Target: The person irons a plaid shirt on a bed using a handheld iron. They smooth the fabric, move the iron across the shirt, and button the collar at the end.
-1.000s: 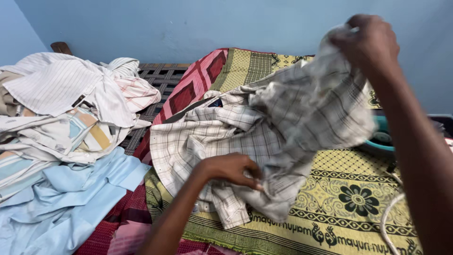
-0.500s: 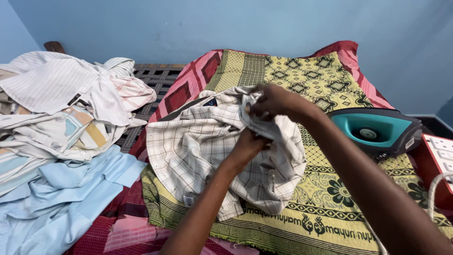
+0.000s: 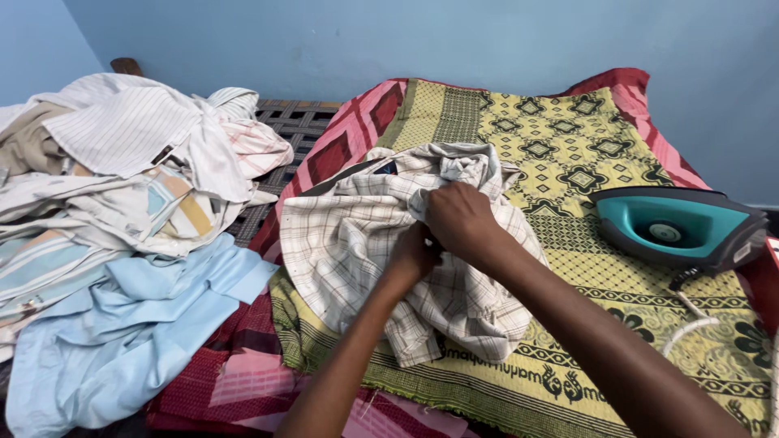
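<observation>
Both hands, left hand (image 3: 414, 255) and right hand (image 3: 461, 221), clench the crumpled checked shirt (image 3: 349, 243) in one shared grip. Right of that grip rests a teal iron (image 3: 677, 227); left of it, a heap of shirts (image 3: 122, 186).

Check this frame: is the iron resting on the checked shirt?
No, the iron sits apart on the yellow patterned cloth, right of the checked shirt.

A teal and black clothes iron (image 3: 677, 227) lies on a yellow patterned blanket (image 3: 568, 154). Left of the blanket, a heap of crumpled clothes (image 3: 122, 211), pale blue lowest.
</observation>
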